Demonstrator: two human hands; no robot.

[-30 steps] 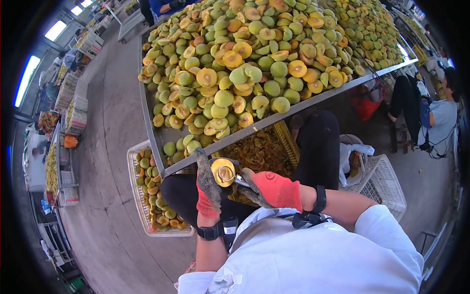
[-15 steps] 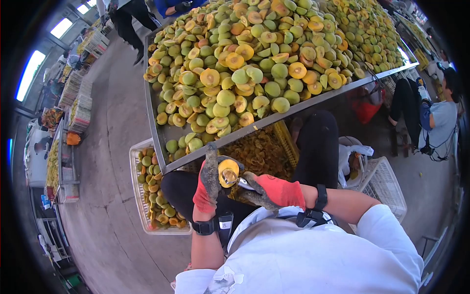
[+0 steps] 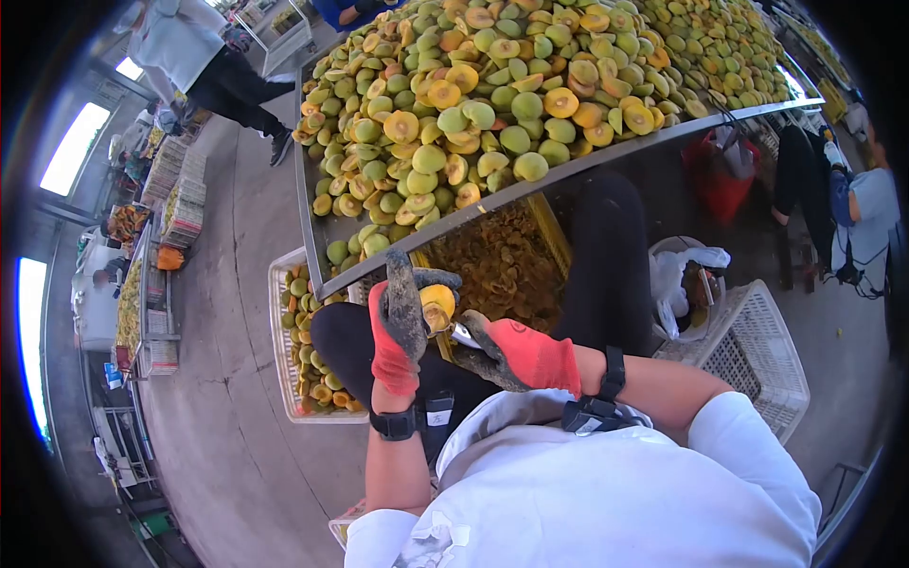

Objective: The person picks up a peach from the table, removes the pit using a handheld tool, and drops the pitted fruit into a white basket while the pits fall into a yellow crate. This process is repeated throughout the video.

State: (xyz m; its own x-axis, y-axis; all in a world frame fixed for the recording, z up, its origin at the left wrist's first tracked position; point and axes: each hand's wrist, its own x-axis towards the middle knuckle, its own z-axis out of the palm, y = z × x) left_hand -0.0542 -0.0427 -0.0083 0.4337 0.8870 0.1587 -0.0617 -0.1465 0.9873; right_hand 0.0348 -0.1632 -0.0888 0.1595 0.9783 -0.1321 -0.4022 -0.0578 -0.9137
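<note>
My left hand (image 3: 401, 317), in a red glove with a dirty grey palm, holds a halved yellow fruit (image 3: 437, 307) between thumb and fingers. My right hand (image 3: 516, 351), gloved the same way, grips a small metal tool (image 3: 464, 334) whose end is close to the fruit's lower right side. Beneath and beyond the hands, a yellow crate (image 3: 554, 237) holds brownish fruit scraps (image 3: 502, 260). Above them a metal-edged table (image 3: 568, 170) bears a large heap of green and yellow fruit halves (image 3: 473, 118).
A white crate (image 3: 284, 369) of fruit halves stands left of my legs. On the right are a white crate (image 3: 757, 350), a bucket with a plastic bag (image 3: 674, 289) and a red bag (image 3: 715, 180). One person (image 3: 204, 62) stands upper left; another (image 3: 866, 213) sits at right.
The view has shifted, bringing more of the standing person into sight. The fruit in my left hand is tilted differently, and the tool has come away from its cut face to its lower edge.
</note>
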